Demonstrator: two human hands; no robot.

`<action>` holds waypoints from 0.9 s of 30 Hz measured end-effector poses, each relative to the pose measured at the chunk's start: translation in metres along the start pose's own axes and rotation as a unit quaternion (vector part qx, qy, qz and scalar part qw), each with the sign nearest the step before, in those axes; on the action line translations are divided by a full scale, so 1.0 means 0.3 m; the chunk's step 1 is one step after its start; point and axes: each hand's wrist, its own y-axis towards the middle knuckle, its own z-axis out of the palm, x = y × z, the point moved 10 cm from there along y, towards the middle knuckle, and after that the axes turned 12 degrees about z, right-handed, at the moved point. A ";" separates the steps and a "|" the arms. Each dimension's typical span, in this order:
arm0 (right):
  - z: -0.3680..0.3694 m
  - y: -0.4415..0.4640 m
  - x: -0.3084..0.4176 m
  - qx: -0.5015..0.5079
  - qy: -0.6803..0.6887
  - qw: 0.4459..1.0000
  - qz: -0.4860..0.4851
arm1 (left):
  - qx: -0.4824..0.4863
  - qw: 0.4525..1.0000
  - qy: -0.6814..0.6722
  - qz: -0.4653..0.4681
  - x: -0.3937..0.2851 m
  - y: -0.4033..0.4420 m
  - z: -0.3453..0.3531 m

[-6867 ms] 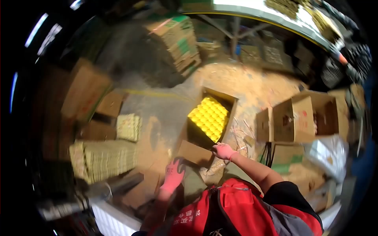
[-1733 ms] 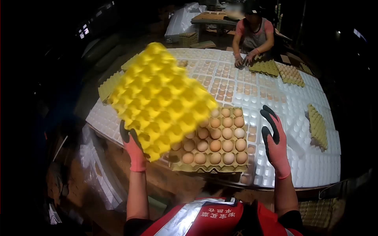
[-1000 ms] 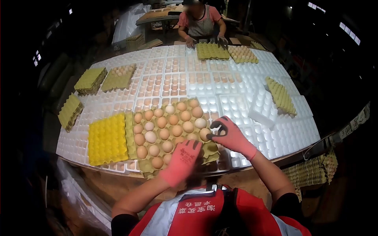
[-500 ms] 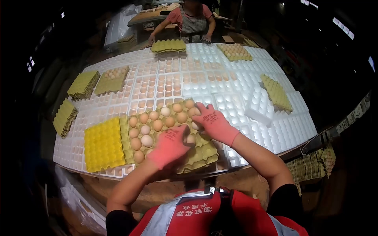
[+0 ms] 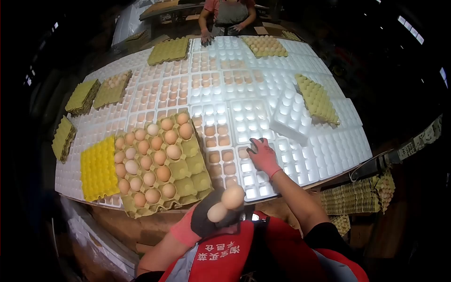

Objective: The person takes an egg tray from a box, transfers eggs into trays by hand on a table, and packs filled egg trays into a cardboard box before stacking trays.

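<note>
My left hand (image 5: 209, 216), in a pink glove with a dark palm, is closed around two eggs (image 5: 232, 197) held low in front of my chest. Just beyond it lies a yellow-green egg tray (image 5: 192, 181), mostly filled with brown and pale eggs; several cups on its right side are bare. My right hand (image 5: 264, 157), gloved alike, reaches down with bent fingers into a white foam tray (image 5: 249, 181). One egg (image 5: 243, 152) sits in a cell beside its thumb. Whatever its fingertips hold is hidden under the hand.
A bright yellow tray (image 5: 98, 169) lies at left, with stacked pulp trays (image 5: 82, 97) behind it. A loose foam tray (image 5: 292, 115) rests tilted on others near a pulp tray (image 5: 317, 99). Across the table stands a co-worker (image 5: 230, 16). More trays are stacked below right (image 5: 352, 197).
My left hand has drawn back from the egg tray with two eggs. My right hand has moved from that tray to the foam tray. The co-worker's tray now lies on the table, released.
</note>
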 end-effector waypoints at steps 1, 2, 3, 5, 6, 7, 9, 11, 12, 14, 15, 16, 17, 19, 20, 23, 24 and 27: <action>-0.008 -0.006 -0.009 -0.009 -0.008 1.000 -0.029 | -0.021 0.998 -0.041 -0.041 0.110 -0.007 0.030; 0.012 -0.018 -0.018 0.052 -0.068 0.995 -0.053 | -0.032 0.997 -0.039 -0.053 0.156 0.007 0.054; -0.013 -0.018 -0.045 0.041 -0.041 0.997 -0.057 | -0.040 0.996 -0.037 -0.065 0.203 0.023 0.070; -0.073 0.013 -0.095 0.013 0.008 0.998 -0.067 | -0.136 0.975 -0.064 -0.161 0.340 0.078 0.066; -0.101 0.053 -0.143 -0.008 0.089 0.995 -0.049 | -0.189 0.957 -0.081 -0.203 0.404 0.098 0.066; -0.145 0.063 -0.157 -0.044 0.105 0.993 -0.043 | -0.254 0.933 -0.083 -0.241 0.547 0.110 0.054; -0.105 0.086 -0.162 -0.063 0.051 0.986 -0.146 | -0.213 0.887 0.405 -0.068 0.564 0.222 0.023; -0.097 0.084 -0.184 -0.042 0.052 0.986 -0.151 | -0.057 0.799 0.596 -0.060 0.664 0.297 0.071; -0.111 0.084 -0.187 -0.032 0.050 0.986 -0.154 | -0.021 0.802 0.588 -0.105 0.720 0.318 0.068; -0.226 0.067 -0.201 -0.118 0.019 0.979 -0.166 | -0.008 0.820 0.559 -0.123 0.755 0.350 0.096; -0.302 0.060 -0.205 -0.163 0.003 0.972 -0.170 | -0.034 0.836 0.540 -0.095 0.726 0.386 0.126; -0.376 0.061 -0.214 -0.214 -0.055 0.962 -0.159 | -0.060 0.849 0.520 -0.066 0.705 0.421 0.155; -0.433 0.082 -0.224 -0.234 -0.080 0.961 -0.127 | -0.045 0.848 0.526 -0.055 0.756 0.454 0.189; -0.398 0.155 -0.325 -0.186 -0.186 0.962 -0.067 | 0.006 0.793 0.609 -0.004 0.865 0.482 0.276; -0.342 0.203 -0.394 -0.156 -0.208 0.962 -0.088 | 0.005 0.809 0.588 -0.015 0.864 0.477 0.287; -0.435 0.210 -0.371 -0.159 -0.114 0.968 -0.155 | -0.070 0.844 0.532 -0.014 0.718 0.416 0.253; -0.497 0.187 -0.332 -0.154 -0.049 0.976 -0.146 | -0.092 0.851 0.516 -0.009 0.662 0.381 0.236; -0.634 0.070 -0.229 -0.104 0.130 0.978 -0.125 | -0.100 0.904 0.411 -0.065 0.500 0.265 0.204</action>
